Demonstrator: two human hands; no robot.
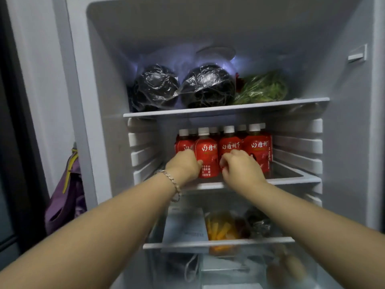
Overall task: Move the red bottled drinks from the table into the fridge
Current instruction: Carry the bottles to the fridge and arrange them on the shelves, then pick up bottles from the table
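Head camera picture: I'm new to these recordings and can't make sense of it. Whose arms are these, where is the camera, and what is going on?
The camera sits on a person's head, looking forward and down, so the two bare arms are the wearer's own. They reach into an open fridge. On the middle shelf stand red bottled drinks with white caps, in rows. The left hand, with a bracelet at its wrist, and the right hand both touch front bottles. Bagged dark vegetables and greens lie on the shelf above.

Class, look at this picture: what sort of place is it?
Probably a home kitchen: an open fridge holding red bottled drinks, bagged greens on the shelf above, and a purple bag hanging beside it.
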